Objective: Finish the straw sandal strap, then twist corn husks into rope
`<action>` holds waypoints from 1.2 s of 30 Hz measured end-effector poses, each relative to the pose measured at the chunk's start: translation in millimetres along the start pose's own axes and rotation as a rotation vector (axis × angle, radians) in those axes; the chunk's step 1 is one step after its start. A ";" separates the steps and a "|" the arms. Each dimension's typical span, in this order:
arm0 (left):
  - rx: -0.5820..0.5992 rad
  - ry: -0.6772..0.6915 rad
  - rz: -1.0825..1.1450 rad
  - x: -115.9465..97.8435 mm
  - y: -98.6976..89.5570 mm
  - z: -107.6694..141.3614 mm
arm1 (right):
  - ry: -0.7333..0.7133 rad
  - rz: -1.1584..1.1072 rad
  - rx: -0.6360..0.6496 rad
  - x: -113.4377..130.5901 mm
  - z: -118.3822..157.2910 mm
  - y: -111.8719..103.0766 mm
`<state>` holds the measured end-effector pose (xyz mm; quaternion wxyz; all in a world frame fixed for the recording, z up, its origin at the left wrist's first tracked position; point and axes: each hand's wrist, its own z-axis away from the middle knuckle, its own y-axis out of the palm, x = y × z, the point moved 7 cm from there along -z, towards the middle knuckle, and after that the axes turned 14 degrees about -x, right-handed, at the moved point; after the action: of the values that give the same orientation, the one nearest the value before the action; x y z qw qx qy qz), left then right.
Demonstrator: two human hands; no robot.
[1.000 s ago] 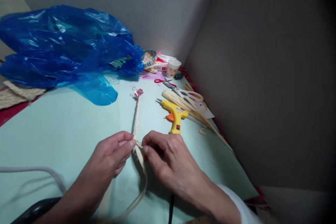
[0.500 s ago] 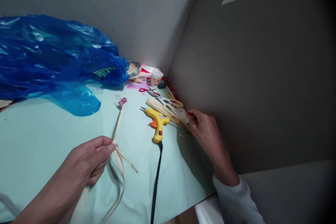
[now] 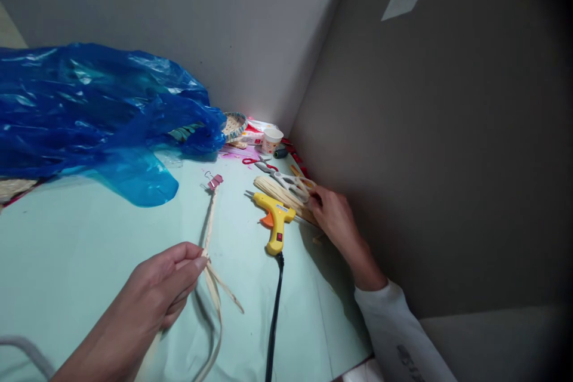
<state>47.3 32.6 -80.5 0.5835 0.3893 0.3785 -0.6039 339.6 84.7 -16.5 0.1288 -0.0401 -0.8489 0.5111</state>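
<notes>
My left hand (image 3: 172,286) pinches a thin braid (image 3: 210,221) of pale, flat plant-fibre strips between thumb and fingertips. Loose strip ends (image 3: 215,292) hang below the pinch. At its far end, a pink binder clip (image 3: 215,182) grips the braid. My right hand (image 3: 333,215) has its fingers curled at the handle loops of white-handled scissors (image 3: 293,185); the fingertips are partly hidden. Under the scissors lies a bundle of pale strips (image 3: 273,190). Between my hands rests a yellow glue gun (image 3: 277,218) with an orange trigger.
A black cord (image 3: 274,316) runs from the glue gun to the near edge. A large blue plastic bag (image 3: 102,113) covers the back left. Toward the corner stand a woven basket (image 3: 235,126), a paper cup (image 3: 271,141), a dark thread spool (image 3: 280,153) and red-handled scissors (image 3: 261,163). A wall (image 3: 403,161) rises close on the right.
My right hand has moved slightly left, from beside the bundle onto the scissors' handles, which have shifted a little. The left hand keeps its pinch on the braid. The view has shifted slightly.
</notes>
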 end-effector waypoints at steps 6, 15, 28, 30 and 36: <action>-0.028 -0.037 0.018 -3.4 -1.1 2.9 | -0.096 -0.419 0.053 40.9 30.9 -42.8; -0.014 -0.012 0.112 -11.4 2.8 10.1 | -0.181 -0.755 0.591 126.4 100.6 -28.0; -0.042 -0.072 0.115 -9.6 3.0 9.8 | -0.038 -0.830 0.706 116.7 109.3 -16.5; -0.050 -0.081 0.112 -9.0 2.7 9.3 | -0.067 -0.766 0.651 115.3 107.1 -18.8; -0.054 -0.085 0.090 -9.3 3.7 10.4 | -0.112 -0.697 0.635 117.8 106.6 -14.7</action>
<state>50.8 26.8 -67.8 0.6359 0.3640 0.3518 -0.5826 199.3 9.9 -30.1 0.2526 0.3163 -0.6189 0.6731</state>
